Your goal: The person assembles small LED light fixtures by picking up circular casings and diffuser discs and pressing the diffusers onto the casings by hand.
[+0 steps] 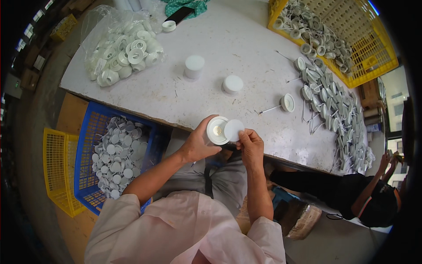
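My left hand (195, 141) is closed around a white round lamp housing (211, 133), whose open face shows small yellowish dots on the inner board. Between the thumb and fingers of my right hand (251, 144) is a thin white disc (234, 130). The disc overlaps the right side of the housing's rim; whether the two touch I cannot tell. On the table (154, 94) ahead stand two white capped cylinders (194, 66). Farther right lies a round white part with a wire (288, 103).
A clear bag of white rings (127, 52) lies at the far left. Wired round parts (327, 99) are heaped along the right, below a yellow crate (371, 48). A blue crate (88, 132) of white discs stands at my left. Another person (351, 193) is at the right.
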A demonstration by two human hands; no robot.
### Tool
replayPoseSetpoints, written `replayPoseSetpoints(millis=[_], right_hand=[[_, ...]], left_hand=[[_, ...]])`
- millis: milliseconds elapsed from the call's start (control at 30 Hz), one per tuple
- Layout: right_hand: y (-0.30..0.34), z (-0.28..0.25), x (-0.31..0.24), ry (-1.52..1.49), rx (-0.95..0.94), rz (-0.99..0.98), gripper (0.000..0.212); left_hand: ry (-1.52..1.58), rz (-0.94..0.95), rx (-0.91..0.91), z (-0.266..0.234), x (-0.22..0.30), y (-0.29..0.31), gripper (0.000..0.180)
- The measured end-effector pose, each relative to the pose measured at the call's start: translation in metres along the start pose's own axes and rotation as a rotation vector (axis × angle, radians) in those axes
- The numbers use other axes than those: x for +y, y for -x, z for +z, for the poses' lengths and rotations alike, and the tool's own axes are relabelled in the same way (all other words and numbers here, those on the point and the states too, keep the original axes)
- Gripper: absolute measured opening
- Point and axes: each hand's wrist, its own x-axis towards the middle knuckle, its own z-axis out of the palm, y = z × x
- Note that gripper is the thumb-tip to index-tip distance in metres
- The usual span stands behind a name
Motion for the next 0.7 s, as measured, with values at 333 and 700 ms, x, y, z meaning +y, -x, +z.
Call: replayPoseSetpoints(millis=[333,700], right_hand=[[0.008,0.016,0.020,0.092,-0.077,0.006,0.015],[0.011,0.029,0.014,0.038,-0.044,0.043,0.018]], left_hand=[[-0.149,-0.014,0.117,0.014,-0.010,0.006,0.063],[-0.134,0.002,0.104,0.008,-0.012,0.005,0.048]])
